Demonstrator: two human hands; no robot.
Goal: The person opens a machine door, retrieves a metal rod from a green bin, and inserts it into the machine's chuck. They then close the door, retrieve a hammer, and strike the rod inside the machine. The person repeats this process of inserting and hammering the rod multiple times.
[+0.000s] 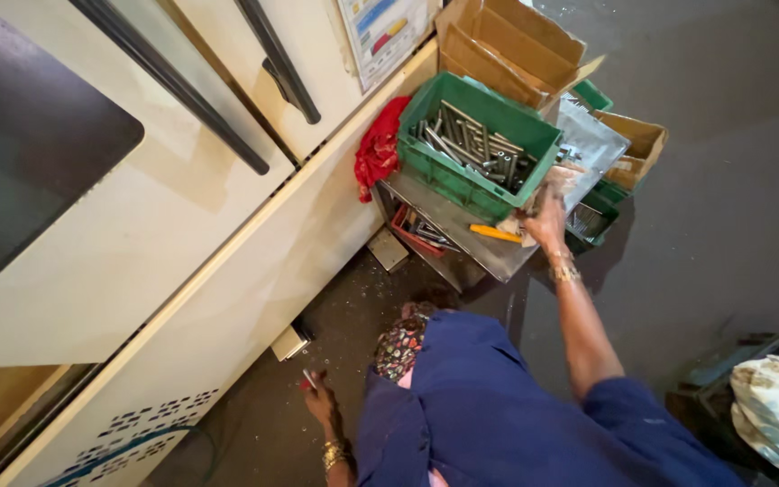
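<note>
reaching w/ the right hand (pixel 547 221) toward the front edge of the low metal table (pixel 462 225), just beside the green plastic crate (pixel 475 149) that's sitting on it. the hand is resting at the table's right corner, fingers partly curled over a crumpled bit of clear plastic (pixel 561 180); can't tell if it's actually pinching anything, too blurred. the crate is holding a pile of steel rods/bolts (pixel 471 140), lying loose & crossed. an orange-handled tool (pixel 495 233) is lying on the table top btwn the crate and the hand, near the fingers but apart from them.

the left hand (pixel 320 401) is hanging low, well apart from the table, down by the base of the cream machine cabinet (pixel 227 271). it's closing on a small slim item w/ a red bit (pixel 307 379), prob a pen or small tool, can't say which.

a red rag (pixel 379 149) is wedged btwn crate and cabinet. cardboard boxes (pixel 511 45) are stacked behind the crate. a red tray w/ more metal parts (pixel 421 230) is sitting under the table.

judging how to do this well: steadying the body first since the person is leaning far over, keeping the sleeve off the crate rim, and taking one rod at a time from the top of the pile rather than digging, so the rest aren't sliding out.
</note>
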